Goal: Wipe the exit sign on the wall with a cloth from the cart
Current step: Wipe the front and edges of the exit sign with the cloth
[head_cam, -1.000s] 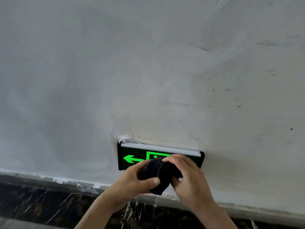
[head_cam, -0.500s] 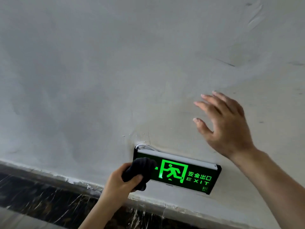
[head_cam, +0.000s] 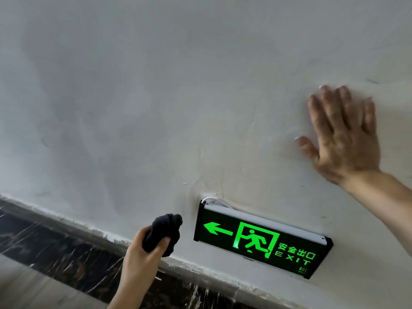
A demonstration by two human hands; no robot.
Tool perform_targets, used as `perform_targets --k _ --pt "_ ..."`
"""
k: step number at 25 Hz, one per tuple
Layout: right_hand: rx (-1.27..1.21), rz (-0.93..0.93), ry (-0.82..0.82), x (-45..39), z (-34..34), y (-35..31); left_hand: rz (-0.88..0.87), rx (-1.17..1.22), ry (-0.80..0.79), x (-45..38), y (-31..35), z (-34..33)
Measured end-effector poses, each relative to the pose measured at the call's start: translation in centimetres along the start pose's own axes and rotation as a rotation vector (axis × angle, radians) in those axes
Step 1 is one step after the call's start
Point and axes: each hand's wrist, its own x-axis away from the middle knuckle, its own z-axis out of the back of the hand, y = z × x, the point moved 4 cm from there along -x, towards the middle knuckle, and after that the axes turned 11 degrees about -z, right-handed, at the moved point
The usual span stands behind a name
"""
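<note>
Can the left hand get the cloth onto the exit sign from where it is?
Probably yes. The left hand grips the bunched cloth just off the left end of the exit sign, with only bare wall between. The right hand lies spread above the sign, clear of its face.

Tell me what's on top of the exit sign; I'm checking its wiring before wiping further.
A thin white wire loops out above the exit sign at its upper left corner, against the wall. Where the wire leads behind the housing is hidden.
</note>
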Motion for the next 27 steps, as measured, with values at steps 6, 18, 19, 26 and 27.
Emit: perform_targets --k 6,18,19,26,27 --pt "0.084 0.07 0.202 0.8 -3.4 -1.2 0.036 0.077 0.093 -1.6 -2.3 -1.9" --pt "0.15 0.078 0.299 0.9 -3.7 -1.4 -0.148 0.144 0.008 -5.2 0.0 -8.3" --pt "0.151 0.076 0.302 0.9 -3.7 -1.4 -0.132 0.166 -0.007 -5.3 -0.1 -8.4" --pt "0.153 0.075 0.316 0.9 -4.0 -1.4 -0.14 0.22 -0.042 -6.0 0.6 -8.3" --pt "0.158 0.075 0.319 0.8 -4.0 -1.3 -0.121 0.217 -0.06 -6.2 0.4 -8.3"
